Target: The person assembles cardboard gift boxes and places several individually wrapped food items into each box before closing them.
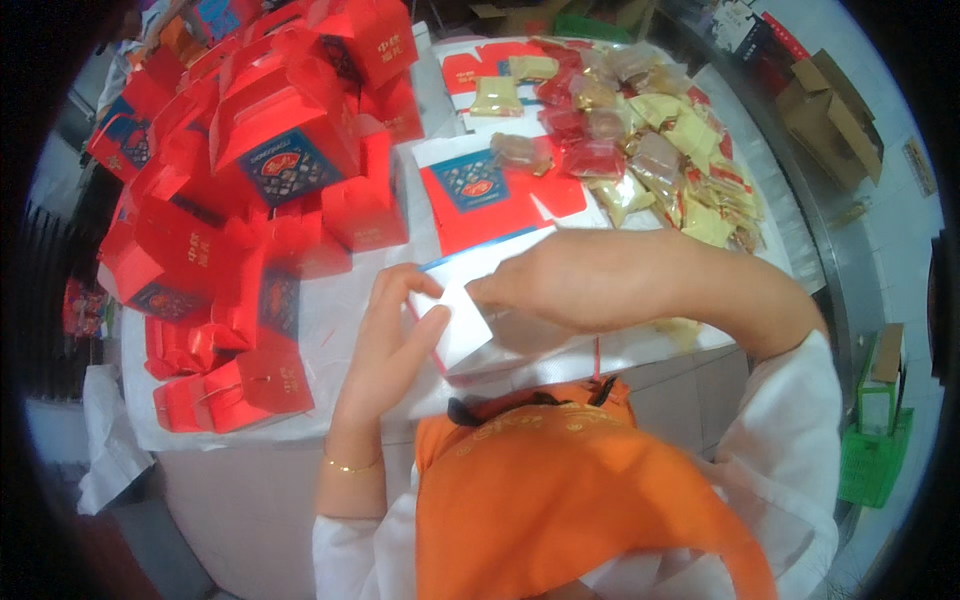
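Near the table's front edge stands a cardboard gift box (pixel 463 330) with its white inner side showing. My left hand (pixel 401 322) grips its left wall between thumb and fingers. Reaching over the box from the right, my right hand (pixel 551 281) has its fingertips at the opening; they are partly hidden, and I cannot tell whether they hold anything. Just behind the box lie flat, unfolded red cartons (pixel 480 217) with a blue printed panel. One brown wrapped pastry (pixel 520 153) and a cream-wrapped one (pixel 496 96) rest on the flat cartons.
Many folded red handle boxes (pixel 285 127) are piled on the left of the white-covered table (pixel 352 300). A heap of wrapped pastries (pixel 645 142) in red, cream and clear packets lies at the back right. Beyond the table are an open brown carton (pixel 825 127) and a green crate (pixel 874 465).
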Available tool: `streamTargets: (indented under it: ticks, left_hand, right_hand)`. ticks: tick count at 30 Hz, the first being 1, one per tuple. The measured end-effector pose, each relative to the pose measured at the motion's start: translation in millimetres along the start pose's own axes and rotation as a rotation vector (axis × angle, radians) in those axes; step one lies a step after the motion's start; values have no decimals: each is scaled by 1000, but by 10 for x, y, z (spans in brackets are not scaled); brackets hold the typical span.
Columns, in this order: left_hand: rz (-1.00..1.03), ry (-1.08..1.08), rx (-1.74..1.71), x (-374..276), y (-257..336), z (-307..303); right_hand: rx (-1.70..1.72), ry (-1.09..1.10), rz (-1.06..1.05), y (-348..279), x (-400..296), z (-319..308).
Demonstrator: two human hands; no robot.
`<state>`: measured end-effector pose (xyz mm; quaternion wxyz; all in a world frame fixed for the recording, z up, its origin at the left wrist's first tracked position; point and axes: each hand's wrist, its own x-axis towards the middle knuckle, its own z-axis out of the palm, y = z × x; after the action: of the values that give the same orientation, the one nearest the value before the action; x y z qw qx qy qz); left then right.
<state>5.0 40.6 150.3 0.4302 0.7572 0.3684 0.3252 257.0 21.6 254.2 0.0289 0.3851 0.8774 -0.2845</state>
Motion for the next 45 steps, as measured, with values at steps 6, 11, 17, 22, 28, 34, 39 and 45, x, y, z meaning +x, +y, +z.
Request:
streamTargets:
  ticks: [6, 11, 17, 22, 28, 34, 39, 45]
  left_hand:
    - [-12, 74, -32, 9, -50, 64]
    - [-25, 119, -50, -17, -92, 163]
    - [-50, 166, -96, -86, -66, 240]
    - [-38, 358, -25, -73, -63, 291]
    - [57, 368, 232, -62, 178, 256]
    - [257, 93, 422, 3, 195, 52]
    - [205, 61, 252, -60, 226, 26]
    - [296, 64, 151, -211, 184, 206]
  right_hand:
    - [791, 557, -314, 991, -481, 183]
    - [835, 548, -146, 1069, -298, 690]
    - [763, 565, 58, 795, -10, 857]
    - [829, 804, 13, 736, 10, 1003]
    - [372, 853, 64, 663, -159, 908]
    - [312, 694, -78, 639, -276, 810]
    - [247, 673, -274, 789, -428, 797]
    - [210, 670, -270, 766, -438, 846]
